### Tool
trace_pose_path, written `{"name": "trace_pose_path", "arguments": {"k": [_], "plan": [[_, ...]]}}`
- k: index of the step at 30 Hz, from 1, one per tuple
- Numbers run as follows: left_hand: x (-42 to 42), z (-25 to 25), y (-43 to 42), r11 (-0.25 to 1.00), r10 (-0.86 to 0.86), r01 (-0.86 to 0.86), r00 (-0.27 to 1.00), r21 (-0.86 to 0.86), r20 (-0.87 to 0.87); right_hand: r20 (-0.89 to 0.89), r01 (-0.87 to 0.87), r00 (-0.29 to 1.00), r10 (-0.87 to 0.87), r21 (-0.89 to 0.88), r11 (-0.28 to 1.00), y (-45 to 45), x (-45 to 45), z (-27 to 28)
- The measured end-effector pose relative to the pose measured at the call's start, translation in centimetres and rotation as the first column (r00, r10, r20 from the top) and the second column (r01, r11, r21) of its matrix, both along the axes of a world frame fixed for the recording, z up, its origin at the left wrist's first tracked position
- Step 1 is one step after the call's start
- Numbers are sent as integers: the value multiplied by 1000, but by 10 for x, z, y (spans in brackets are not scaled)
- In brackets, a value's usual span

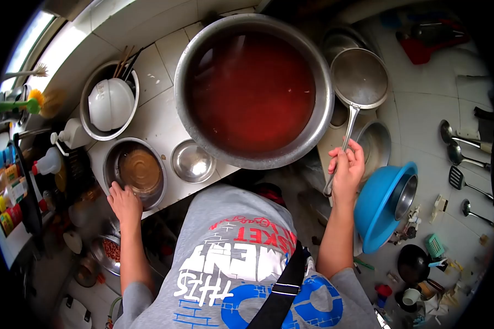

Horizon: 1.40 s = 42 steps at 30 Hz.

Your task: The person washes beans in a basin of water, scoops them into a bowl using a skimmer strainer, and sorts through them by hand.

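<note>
My left hand (pixel 124 204) rests at the near rim of a metal bowl (pixel 108 164) with brown liquid in it; its fingers bend over the edge. My right hand (pixel 347 166) is closed round the long handle of a metal strainer (pixel 360 77), whose round mesh head lies beside the big basin's right rim. The large metal basin (pixel 181 104) holds dark red liquid and sits between my hands on the tiled counter. A small shiny bowl (pixel 193 161) stands between the brown-liquid bowl and the basin.
At the upper left, a metal basin (pixel 134 118) holds white bowls and sticks. A blue basin (pixel 374 211) with a metal bowl inside is at the right. Ladles (pixel 458 153) hang along the right wall. Bottles (pixel 11 192) crowd the far left.
</note>
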<state>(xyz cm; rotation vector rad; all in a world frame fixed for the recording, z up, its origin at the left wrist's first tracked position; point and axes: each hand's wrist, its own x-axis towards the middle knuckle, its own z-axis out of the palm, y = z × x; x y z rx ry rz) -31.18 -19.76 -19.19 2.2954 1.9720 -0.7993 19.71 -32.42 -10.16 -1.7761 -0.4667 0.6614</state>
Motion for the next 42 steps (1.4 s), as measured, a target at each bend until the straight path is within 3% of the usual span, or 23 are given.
{"name": "trace_pose_path", "arguments": {"k": [3, 6, 9, 10, 13, 15, 17, 19, 21, 24, 27, 28, 31, 34, 37, 42], "plan": [[-6, -7, 9, 996, -8, 1, 997, -84, -75, 13, -26, 1000, 27, -32, 999, 12, 1, -5], [6, 12, 21, 992, -64, 61, 998, 109, 18, 51, -35, 998, 40, -82, 996, 18, 3, -9], [42, 50, 44, 983, -69, 33, 978, 179, 195, 110, -88, 988, 105, -145, 986, 20, 5, -10], [57, 55, 53, 956, -135, 56, 955, 288, 263, 129, -100, 984, 124, -180, 979, 20, 7, -11], [109, 68, 80, 947, -255, 45, 705, 318, 661, 167, -125, 969, 181, -296, 947, 19, 11, -12], [160, 72, 90, 916, -376, 113, 573, 385, 728, 177, -125, 962, 207, -390, 913, 22, 11, -8], [212, 65, 96, 915, -402, 220, 446, 338, 800, 192, -135, 954, 230, -407, 903, 23, 11, -8], [259, 49, 97, 839, -518, 445, 478, 313, 710, 204, -140, 948, 246, -426, 894, 23, 11, -6], [289, 33, 90, 727, -637, 671, 581, 146, 507, 216, -134, 944, 250, -441, 888, 26, 10, -4], [306, 33, 92, 730, -582, 681, 668, -63, 463, 257, -97, 934, 246, -483, 871, 34, 8, -6], [291, 35, 92, 780, -509, 626, 636, -3, 580, 381, -114, 855, 352, -524, 844, 36, 14, -21], [286, 36, 91, 787, -475, 614, 665, -59, 577, 398, -108, 844, 361, -532, 840, 41, 14, -24], [266, 7, 82, 812, -452, 583, 651, -20, 609, 477, -135, 770, 423, -525, 840, 50, 21, -41], [287, 2, 90, 892, -314, 448, 720, -68, 619, 447, -117, 801, 399, -537, 836, 62, 17, -34], [325, -15, 120, 939, 20, 176, 830, -297, 557, 454, -91, 805, 382, -541, 836, 61, 16, -31], [381, -51, 139, 937, 237, -31, 788, -347, 569, 468, -77, 787, 401, -571, 817, 50, 18, -29]]}}
